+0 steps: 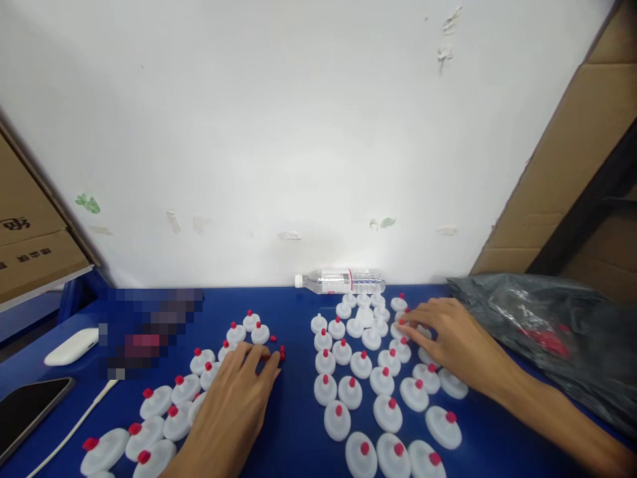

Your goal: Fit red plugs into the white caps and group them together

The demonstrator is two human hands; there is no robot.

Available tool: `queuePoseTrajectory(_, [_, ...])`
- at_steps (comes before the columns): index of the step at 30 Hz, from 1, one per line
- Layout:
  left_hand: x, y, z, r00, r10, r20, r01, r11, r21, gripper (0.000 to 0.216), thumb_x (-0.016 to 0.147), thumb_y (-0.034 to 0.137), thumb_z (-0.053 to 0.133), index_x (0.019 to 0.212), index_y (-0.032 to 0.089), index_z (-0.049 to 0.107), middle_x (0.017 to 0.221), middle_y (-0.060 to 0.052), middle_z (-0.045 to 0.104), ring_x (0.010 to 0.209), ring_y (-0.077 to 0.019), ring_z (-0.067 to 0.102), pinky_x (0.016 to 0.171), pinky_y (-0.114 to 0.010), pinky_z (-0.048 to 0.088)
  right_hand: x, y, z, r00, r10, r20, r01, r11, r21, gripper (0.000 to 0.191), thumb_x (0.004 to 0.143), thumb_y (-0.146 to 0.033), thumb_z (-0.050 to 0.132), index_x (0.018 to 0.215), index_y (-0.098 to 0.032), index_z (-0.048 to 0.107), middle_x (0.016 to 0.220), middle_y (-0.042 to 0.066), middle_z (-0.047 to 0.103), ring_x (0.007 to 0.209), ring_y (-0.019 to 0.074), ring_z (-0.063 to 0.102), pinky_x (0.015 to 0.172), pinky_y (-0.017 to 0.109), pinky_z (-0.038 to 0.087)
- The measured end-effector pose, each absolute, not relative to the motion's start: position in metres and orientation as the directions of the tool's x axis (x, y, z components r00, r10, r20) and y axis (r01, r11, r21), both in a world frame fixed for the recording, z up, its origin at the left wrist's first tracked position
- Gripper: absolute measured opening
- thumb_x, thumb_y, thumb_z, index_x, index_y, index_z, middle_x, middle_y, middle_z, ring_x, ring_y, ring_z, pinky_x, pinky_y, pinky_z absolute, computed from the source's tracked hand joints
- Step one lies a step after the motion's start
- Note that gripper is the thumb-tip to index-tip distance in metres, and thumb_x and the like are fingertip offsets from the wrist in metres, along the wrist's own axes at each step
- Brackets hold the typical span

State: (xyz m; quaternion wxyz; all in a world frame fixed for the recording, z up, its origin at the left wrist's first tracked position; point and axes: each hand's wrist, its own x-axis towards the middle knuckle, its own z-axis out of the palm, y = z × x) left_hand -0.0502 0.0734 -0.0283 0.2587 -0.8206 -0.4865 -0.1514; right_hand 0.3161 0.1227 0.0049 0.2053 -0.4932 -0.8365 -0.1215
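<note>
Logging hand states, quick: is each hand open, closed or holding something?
Left hand: fingers curled beside small red caps; grip cannot be told.
Right hand: fingertips at a white disc; grip cannot be told.

Two bare hands are showing from where I'm standing. The left hand is looking lean, its smooth back broadening at the knuckles and tapering down to the left wrist, which is also showing bare. The right hand is matching it in build, with long, slender fingers. Behind it the right forearm is running slim and uncovered, thickening gently away from the hand. Finer detail on the skin is appearing too soft for me to read.
</note>
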Motion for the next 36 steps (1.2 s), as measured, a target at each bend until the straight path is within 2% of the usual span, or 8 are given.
queuePoseTrajectory(3, [-0.049,0.072,-0.027,0.487,0.752,0.444,0.871,-0.385,-0.304,0.044,0.088,-0.005,0.043,0.105,0.018,0.076,0.102,-0.009,0.072,0.092,-0.0259,0.064,0.083,-0.041,0.054,0.315,0.121,0.008,-0.404,0.786,0.468,0.880,0.473,-0.034,0.032,0.103,-0.044,0.048,0.106,-0.025,0.074,0.103,0.006,0.077,0.092,0.0257,0.071,0.092,0.051,0.048])
queuePoseTrajectory(7, [-0.049,0.071,-0.033,0.462,0.761,0.456,0.886,-0.374,-0.274,0.042,0.092,-0.001,0.047,0.123,0.015,0.069,0.107,-0.011,0.071,0.098,-0.0283,0.065,0.089,-0.045,0.054,0.310,0.114,0.014,-0.435,0.754,0.492,0.853,0.520,-0.043,0.035,0.104,-0.042,0.045,0.127,-0.026,0.066,0.122,0.007,0.073,0.113,0.0265,0.067,0.101,0.052,0.047])
queuePoseTrajectory(12, [-0.049,0.071,-0.036,0.463,0.800,0.383,0.883,-0.378,-0.279,0.056,0.086,-0.008,0.045,0.133,0.017,0.064,0.116,-0.011,0.070,0.108,-0.0282,0.064,0.094,-0.045,0.055,0.303,0.106,0.010,-0.536,0.761,0.366,0.811,0.584,-0.027,0.047,0.104,-0.046,0.041,0.148,-0.033,0.049,0.150,0.003,0.056,0.141,0.0303,0.048,0.113,0.062,0.039])
queuePoseTrajectory(16, [-0.048,0.072,-0.033,0.473,0.824,0.312,0.878,-0.410,-0.248,0.062,0.082,-0.013,0.042,0.132,0.015,0.065,0.117,-0.013,0.070,0.106,-0.0285,0.066,0.093,-0.046,0.058,0.301,0.106,0.004,-0.545,0.808,0.224,0.823,0.567,-0.045,0.051,0.105,-0.049,0.037,0.151,-0.029,0.046,0.153,0.003,0.051,0.145,0.0319,0.042,0.117,0.065,0.034])
queuePoseTrajectory(22, [-0.047,0.070,-0.024,0.506,0.797,0.330,0.862,-0.478,-0.167,0.048,0.083,-0.009,0.044,0.112,0.015,0.074,0.110,-0.014,0.072,0.099,-0.0293,0.068,0.086,-0.047,0.061,0.303,0.108,0.009,-0.558,0.740,0.375,0.796,0.605,-0.010,0.045,0.105,-0.044,0.041,0.145,-0.028,0.053,0.143,0.004,0.062,0.137,0.0301,0.052,0.112,0.061,0.041])
queuePoseTrajectory(28, [-0.045,0.066,-0.018,0.522,0.759,0.389,0.842,-0.533,-0.088,0.046,0.081,-0.011,0.044,0.104,0.017,0.073,0.105,-0.010,0.071,0.096,-0.0281,0.068,0.080,-0.045,0.062,0.295,0.096,0.020,-0.472,0.614,0.633,0.770,0.637,-0.044,0.020,0.100,-0.034,0.056,0.116,-0.023,0.063,0.113,0.007,0.068,0.103,0.0219,0.067,0.086,0.038,0.056])
queuePoseTrajectory(32, [-0.044,0.064,-0.020,0.536,0.709,0.459,0.810,-0.586,-0.040,0.038,0.086,-0.007,0.046,0.104,0.017,0.070,0.105,-0.009,0.071,0.094,-0.0262,0.068,0.079,-0.043,0.062,0.287,0.087,0.023,-0.566,0.517,0.642,0.691,0.722,0.027,0.025,0.102,-0.019,0.049,0.124,-0.022,0.061,0.112,0.008,0.065,0.098,0.0169,0.067,0.081,0.030,0.056])
queuePoseTrajectory(36, [-0.037,0.059,-0.017,0.514,0.667,0.539,0.751,-0.654,0.093,0.026,0.099,0.008,0.045,0.110,0.021,0.065,0.103,-0.003,0.073,0.093,-0.0226,0.069,0.085,-0.041,0.060,0.279,0.078,0.019,-0.616,0.440,0.653,0.653,0.749,0.110,0.030,0.102,-0.019,0.050,0.131,-0.022,0.058,0.113,0.008,0.067,0.100,0.0171,0.068,0.084,0.030,0.057])
